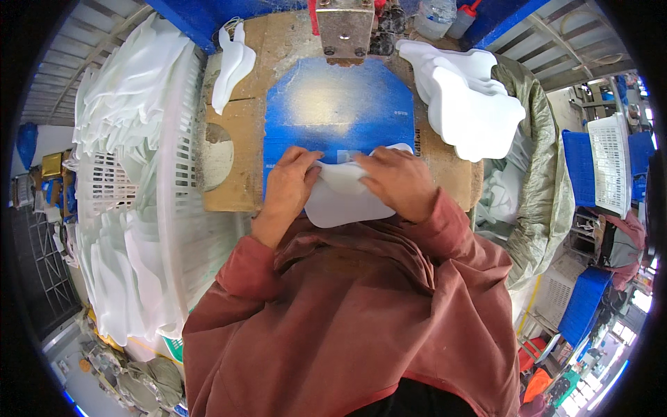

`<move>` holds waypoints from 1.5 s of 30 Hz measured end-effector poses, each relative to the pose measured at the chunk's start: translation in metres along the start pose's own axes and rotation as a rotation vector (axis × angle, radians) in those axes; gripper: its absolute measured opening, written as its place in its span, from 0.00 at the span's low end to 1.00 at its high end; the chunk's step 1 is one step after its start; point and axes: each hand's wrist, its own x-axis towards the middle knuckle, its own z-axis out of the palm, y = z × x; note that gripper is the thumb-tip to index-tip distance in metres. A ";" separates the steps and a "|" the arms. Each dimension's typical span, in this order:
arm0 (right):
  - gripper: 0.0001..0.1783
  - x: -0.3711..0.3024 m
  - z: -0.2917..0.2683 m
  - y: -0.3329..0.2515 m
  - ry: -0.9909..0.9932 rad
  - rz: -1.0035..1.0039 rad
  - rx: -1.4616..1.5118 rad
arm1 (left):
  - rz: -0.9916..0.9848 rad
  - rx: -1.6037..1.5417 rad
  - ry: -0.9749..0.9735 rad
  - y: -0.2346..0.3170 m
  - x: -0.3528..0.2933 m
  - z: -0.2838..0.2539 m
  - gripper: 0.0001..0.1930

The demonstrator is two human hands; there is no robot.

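Both my hands grip the upper edge of a white, smooth, curved sheet piece (pixel 347 205) at the near edge of the blue work surface. My left hand (pixel 288 184) pinches its upper left part, thumb and fingers together. At the upper right, my right hand (pixel 401 182) has its fingers closed on the same piece, and a white tip shows beyond the knuckles. The lower part hangs toward my reddish-brown apron (pixel 347 299). Ahead lies the worn blue board (pixel 333 97), beneath a metal machine head (pixel 344 29).
A stack of white shaped pieces (pixel 476 115) lies to the right, beside a grey-green sack (pixel 545 174) of white scraps. Two narrow white pieces (pixel 235 66) rest at the far left of the cardboard (pixel 240 115). A white basket (pixel 182 149) overflowing with white pieces stands left. Bottles (pixel 435 19) stand behind.
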 end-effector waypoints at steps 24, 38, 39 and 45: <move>0.08 -0.014 0.033 0.034 0.232 0.441 0.275 | 0.148 0.221 0.041 0.012 -0.010 0.013 0.11; 0.10 -0.010 0.043 0.034 0.262 0.297 0.020 | 0.098 0.079 0.108 0.021 -0.016 0.006 0.14; 0.10 -0.010 0.043 0.033 0.250 0.304 0.018 | 0.089 0.039 0.130 0.026 -0.018 0.005 0.14; 0.11 -0.010 0.042 0.032 0.255 0.306 0.011 | 0.227 0.054 0.109 0.057 -0.008 0.022 0.16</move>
